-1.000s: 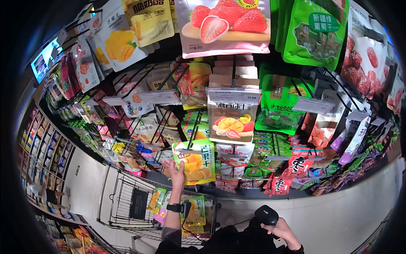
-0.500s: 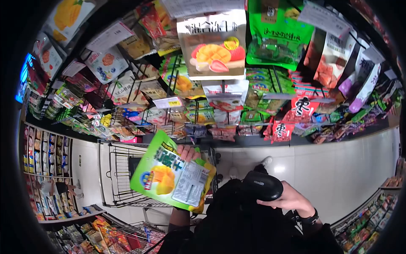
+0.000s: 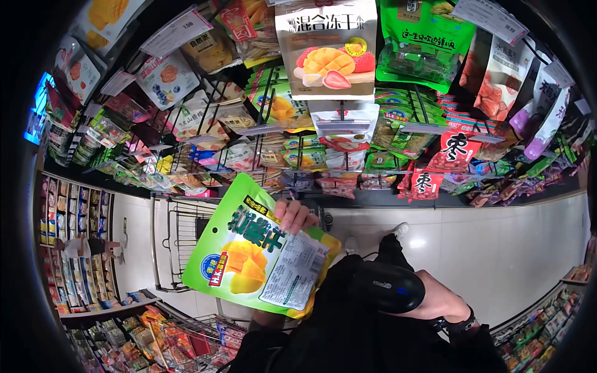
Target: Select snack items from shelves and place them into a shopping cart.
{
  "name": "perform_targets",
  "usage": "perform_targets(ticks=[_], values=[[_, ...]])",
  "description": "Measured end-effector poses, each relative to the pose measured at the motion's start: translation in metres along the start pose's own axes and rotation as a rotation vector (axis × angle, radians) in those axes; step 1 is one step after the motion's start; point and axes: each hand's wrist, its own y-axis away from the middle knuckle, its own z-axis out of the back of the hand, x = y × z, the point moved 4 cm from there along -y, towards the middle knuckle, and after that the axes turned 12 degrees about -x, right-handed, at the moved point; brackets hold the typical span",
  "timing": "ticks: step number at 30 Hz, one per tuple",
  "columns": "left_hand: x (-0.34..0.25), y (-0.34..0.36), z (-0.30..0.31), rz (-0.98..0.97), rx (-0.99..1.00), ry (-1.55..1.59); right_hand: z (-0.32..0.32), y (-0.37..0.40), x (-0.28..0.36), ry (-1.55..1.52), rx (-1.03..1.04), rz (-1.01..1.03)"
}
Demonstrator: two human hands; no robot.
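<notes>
Presenting a dried-mango pouch (image 3: 244, 258), the left hand (image 3: 295, 216) curls fingers over its edge, the right hand (image 3: 440, 297) gripping a black scanner (image 3: 390, 288) — scanning would presumably call for aligning both.

Lots of snack bags (image 3: 277, 105) hang in rows on the big dark rack (image 3: 398, 200). A fruit bag (image 3: 333, 59) hangs up high beside a bright green bag (image 3: 423, 53). A wire cart (image 3: 179, 217) stands on the shiny, pale floor (image 3: 497, 242).
</notes>
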Motion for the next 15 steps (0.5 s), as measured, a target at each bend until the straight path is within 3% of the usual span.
perform_targets(ticks=[2, 3, 4, 8, 9, 11, 14, 15], values=[[-0.02, 0.015, 0.017, -0.048, 0.012, -0.047, -0.001, -0.001, -0.006, -0.028, -0.027, -0.043], [-0.04, 0.036, 0.019, -0.132, -0.19, -0.194, 0.0, -0.001, -0.007, -0.043, -0.059, -0.088], [-0.068, 0.052, 0.041, -0.11, -0.093, -0.249, 0.002, -0.001, -0.008, -0.058, -0.093, -0.132], [-0.133, 0.141, 0.024, -0.423, -1.384, -1.047, 0.01, 0.001, -0.03, -0.213, -0.229, -0.261], [-0.152, 0.164, 0.027, -0.336, -1.428, -1.274, 0.01, 0.0, -0.034, -0.264, -0.333, -0.209], [-0.201, 0.224, 0.071, -0.13, -1.486, -1.721, 0.011, 0.001, -0.052, -0.265, -0.308, -0.261], [-0.261, 0.329, 0.167, 0.085, -1.516, -2.101, 0.011, 0.0, -0.063, -0.275, -0.315, -0.315], [-0.239, 0.309, 0.145, 0.221, -1.386, -2.551, 0.01, -0.002, -0.063, -0.28, -0.335, -0.32]])
